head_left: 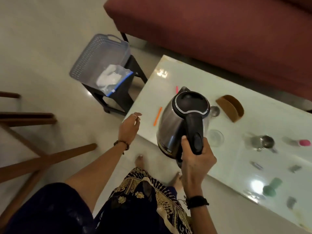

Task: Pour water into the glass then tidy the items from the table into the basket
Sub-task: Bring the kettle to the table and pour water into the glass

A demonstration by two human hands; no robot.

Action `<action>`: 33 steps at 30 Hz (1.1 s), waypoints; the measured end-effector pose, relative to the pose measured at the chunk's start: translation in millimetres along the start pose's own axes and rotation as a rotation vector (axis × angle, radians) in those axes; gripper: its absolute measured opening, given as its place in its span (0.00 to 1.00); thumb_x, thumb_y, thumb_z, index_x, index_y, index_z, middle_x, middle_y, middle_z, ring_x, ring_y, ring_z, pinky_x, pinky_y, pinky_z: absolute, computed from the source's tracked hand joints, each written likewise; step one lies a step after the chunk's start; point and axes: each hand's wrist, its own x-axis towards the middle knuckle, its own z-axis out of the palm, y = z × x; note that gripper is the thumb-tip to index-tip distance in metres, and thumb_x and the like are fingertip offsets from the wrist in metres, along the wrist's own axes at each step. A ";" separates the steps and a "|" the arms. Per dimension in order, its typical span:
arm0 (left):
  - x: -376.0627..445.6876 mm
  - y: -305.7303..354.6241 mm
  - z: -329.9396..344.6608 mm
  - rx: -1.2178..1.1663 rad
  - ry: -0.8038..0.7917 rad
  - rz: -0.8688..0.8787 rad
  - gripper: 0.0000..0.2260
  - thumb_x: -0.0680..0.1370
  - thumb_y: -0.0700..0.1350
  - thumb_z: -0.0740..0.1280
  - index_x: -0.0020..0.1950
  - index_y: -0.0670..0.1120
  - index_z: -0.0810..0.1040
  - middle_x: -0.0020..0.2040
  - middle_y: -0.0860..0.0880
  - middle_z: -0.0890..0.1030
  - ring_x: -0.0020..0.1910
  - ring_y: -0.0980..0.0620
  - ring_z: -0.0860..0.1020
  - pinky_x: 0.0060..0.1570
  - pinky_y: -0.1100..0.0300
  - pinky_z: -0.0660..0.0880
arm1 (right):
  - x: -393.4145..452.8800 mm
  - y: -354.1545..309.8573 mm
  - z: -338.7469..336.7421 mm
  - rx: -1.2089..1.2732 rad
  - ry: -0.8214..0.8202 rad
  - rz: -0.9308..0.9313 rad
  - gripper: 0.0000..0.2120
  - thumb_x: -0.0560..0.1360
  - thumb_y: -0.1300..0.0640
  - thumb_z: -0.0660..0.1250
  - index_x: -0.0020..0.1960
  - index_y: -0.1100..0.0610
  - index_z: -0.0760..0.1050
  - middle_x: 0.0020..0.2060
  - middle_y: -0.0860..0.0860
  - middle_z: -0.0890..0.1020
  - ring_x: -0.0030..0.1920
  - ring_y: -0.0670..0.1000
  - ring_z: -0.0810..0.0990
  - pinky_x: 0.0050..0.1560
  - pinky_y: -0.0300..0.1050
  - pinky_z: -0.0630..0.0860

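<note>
1. The person's right hand (pixel 196 160) is wrapped tight around the black handle of a steel kettle (pixel 181 123), holding it in the air over the near edge of the white table (pixel 263 115). The kettle leans a little, its spout pointing away from the person, lid closed.
2. The left hand (pixel 129 124) holds nothing — fingers loosely spread, hovering just off the table's near-left corner.
3. The glass (pixel 215 137) stands upright on the table just to the right of the kettle body; I cannot tell whether there is water in it.
4. An orange stick (pixel 157 116) lies on the table left of the kettle, and a pink one (pixel 177 89) peeks out beyond the spout.
5. Farther right sit a brown curved holder (pixel 231 108), a metal cup (pixel 265 142), a pink item (pixel 304 142) and a green one (pixel 272 186), with a few small blurred bits between them — too smeared to name.
6. The grey basket (pixel 94 59) rests on a dark stool (pixel 125 97) to the left of the table, well apart from the glass, with a clear zip bag (pixel 113 80) in it.
7. A maroon sofa (pixel 219 31) runs along the table's far side.
</note>
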 end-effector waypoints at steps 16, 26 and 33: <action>203.9 -214.2 -214.7 -0.045 0.062 -0.259 0.09 0.76 0.42 0.60 0.55 0.48 0.75 0.41 0.48 0.78 0.38 0.50 0.76 0.33 0.64 0.68 | 8.4 -99.1 354.1 0.106 -0.072 0.018 0.14 0.65 0.43 0.67 0.39 0.55 0.74 0.26 0.54 0.74 0.27 0.58 0.74 0.27 0.46 0.74; 346.4 -311.3 -210.2 -0.045 -0.117 -0.375 0.21 0.79 0.38 0.59 0.72 0.40 0.62 0.72 0.42 0.67 0.71 0.45 0.66 0.69 0.56 0.62 | 43.8 -84.7 565.7 0.281 -0.023 0.107 0.05 0.65 0.47 0.67 0.38 0.46 0.72 0.27 0.45 0.75 0.26 0.43 0.74 0.23 0.30 0.71; 376.9 -355.1 -179.7 -0.108 -0.099 -0.359 0.17 0.78 0.35 0.61 0.66 0.43 0.72 0.60 0.42 0.79 0.56 0.45 0.79 0.58 0.51 0.76 | 48.2 -38.7 654.7 0.304 0.015 0.112 0.09 0.70 0.52 0.69 0.45 0.54 0.71 0.31 0.42 0.76 0.31 0.35 0.76 0.27 0.24 0.71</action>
